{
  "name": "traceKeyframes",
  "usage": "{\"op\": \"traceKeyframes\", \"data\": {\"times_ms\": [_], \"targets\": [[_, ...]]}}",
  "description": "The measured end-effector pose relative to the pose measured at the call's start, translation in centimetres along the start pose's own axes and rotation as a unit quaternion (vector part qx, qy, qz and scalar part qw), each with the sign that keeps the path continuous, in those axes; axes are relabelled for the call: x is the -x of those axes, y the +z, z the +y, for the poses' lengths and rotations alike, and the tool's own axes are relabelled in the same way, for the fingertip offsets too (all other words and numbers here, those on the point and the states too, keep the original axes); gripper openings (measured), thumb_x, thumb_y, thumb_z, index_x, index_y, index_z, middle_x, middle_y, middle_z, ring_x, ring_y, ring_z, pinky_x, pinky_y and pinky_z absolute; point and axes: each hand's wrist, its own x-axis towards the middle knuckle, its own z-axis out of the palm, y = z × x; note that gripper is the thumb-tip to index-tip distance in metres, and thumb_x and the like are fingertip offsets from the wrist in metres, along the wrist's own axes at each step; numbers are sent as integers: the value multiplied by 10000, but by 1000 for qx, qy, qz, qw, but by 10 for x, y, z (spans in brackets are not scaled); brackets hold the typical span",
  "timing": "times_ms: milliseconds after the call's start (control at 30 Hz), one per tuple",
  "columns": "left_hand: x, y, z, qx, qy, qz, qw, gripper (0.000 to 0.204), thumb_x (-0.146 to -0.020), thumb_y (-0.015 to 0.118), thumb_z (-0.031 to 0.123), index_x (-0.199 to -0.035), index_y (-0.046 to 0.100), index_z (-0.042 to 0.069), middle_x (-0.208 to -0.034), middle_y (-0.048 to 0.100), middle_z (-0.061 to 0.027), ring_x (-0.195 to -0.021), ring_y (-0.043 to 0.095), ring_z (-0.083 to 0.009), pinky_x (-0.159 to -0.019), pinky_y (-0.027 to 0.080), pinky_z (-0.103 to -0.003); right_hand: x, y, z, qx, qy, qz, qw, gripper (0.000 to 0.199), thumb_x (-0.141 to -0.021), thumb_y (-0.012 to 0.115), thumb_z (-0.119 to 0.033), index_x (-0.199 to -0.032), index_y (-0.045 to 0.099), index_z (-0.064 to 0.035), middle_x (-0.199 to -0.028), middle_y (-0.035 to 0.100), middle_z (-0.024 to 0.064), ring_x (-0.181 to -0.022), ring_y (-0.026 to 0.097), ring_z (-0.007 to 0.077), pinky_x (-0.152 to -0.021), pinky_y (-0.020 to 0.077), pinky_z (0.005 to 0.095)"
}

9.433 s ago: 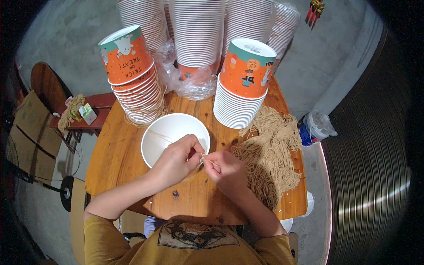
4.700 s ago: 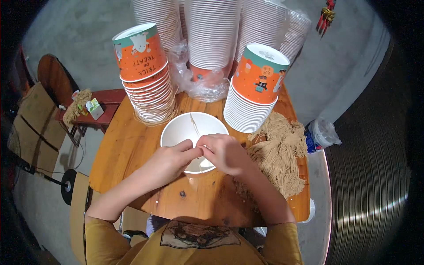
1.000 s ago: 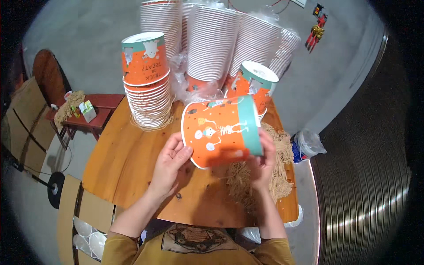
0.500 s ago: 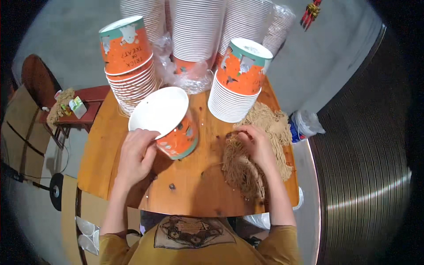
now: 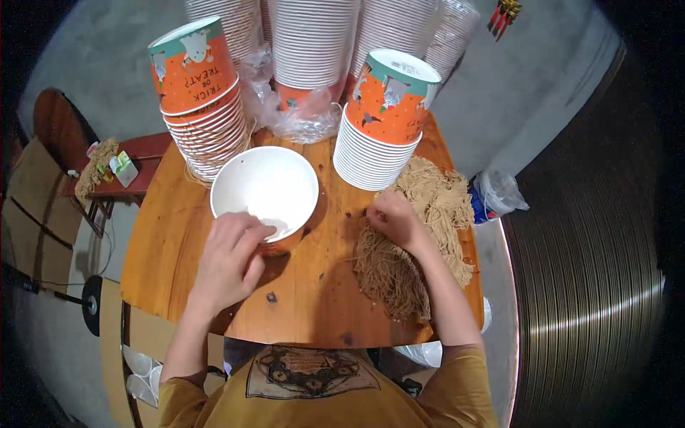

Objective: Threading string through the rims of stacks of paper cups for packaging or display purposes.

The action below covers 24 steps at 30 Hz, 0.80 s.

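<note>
The left hand (image 5: 232,255) lies at the bucket's near rim, fingers together and thumb apart; whether they grip, I can't tell. The right hand (image 5: 399,222) curls its fingers over the yarn (image 5: 444,196); any pinched strand is hidden. The bucket (image 5: 265,175) stands mouth up on the table (image 5: 314,299), nearer than both stacks (image 5: 374,153). Pressing its rim could tip it; tugging could tangle the yarn.

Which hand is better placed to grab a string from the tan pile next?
Probably the right hand: it's at the tan string pile, while the left hand is at the rim of the open bucket, farther away.
</note>
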Motion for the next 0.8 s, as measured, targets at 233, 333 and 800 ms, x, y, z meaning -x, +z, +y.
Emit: {"op": "traceKeyframes", "data": {"times_ms": [233,333,800], "targets": [[-6,44,56,218,-71,51,972,591,-881,628,113,-1392,347,19,-1238,538,-145,-1035,581,-289,-920,453,-348,-12,-38,-89,-189,11,-25,982,77,-779,667,-17,-822,606,-35,-804,588,74,-755,579,210,-691,465,316],[-2,73,64,483,-216,-26,848,368,-965,538,157,-1296,437,32,-1039,578,-86,-841,536,-137,-778,446,-278,-6,-44,-115,-258,-78,-1,963,122,-820,660,-28,-931,609,-31,-825,592,61,-743,580,163,-653,467,286],[27,32,43,325,-276,-154,892,206,-999,463,235,-1047,533,47,-676,563,-70,-630,590,-192,-573,468,-318,22,-1,-126,-77,-64,34,994,322,-847,665,-112,-1136,545,-37,-1031,585,133,-779,608,213,-676,490,312]]}}
